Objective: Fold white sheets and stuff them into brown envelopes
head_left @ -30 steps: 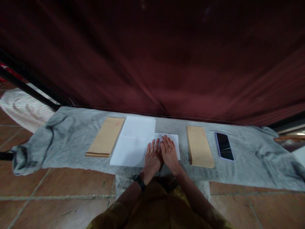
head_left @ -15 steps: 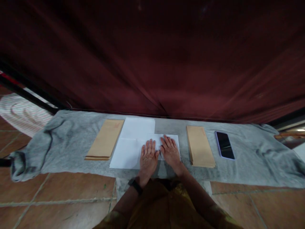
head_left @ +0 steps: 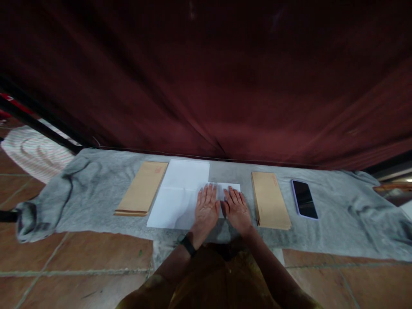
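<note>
Both my hands lie flat, side by side, on a small folded white sheet of paper (head_left: 229,186) in front of me. My left hand (head_left: 207,209) has its fingers stretched forward over the left end of that sheet, holding nothing. Over the right end rests my right hand (head_left: 237,211), palm down with the fingers extended. Most of the folded sheet is hidden beneath them. Larger white paper sheets (head_left: 175,199), with a crease across the middle, lie just to the left of my left hand.
A stack of brown envelopes (head_left: 141,188) lies left of the paper, and another brown envelope stack (head_left: 271,201) lies to the right. Farther right is a phone (head_left: 304,199) in a purple case. All rest on a grey cloth (head_left: 99,189); a dark red curtain (head_left: 206,86) hangs behind.
My left hand has slid to the right across the folded paper. My right hand has shifted slightly right and toward me. The envelopes and large sheets stay in place.
</note>
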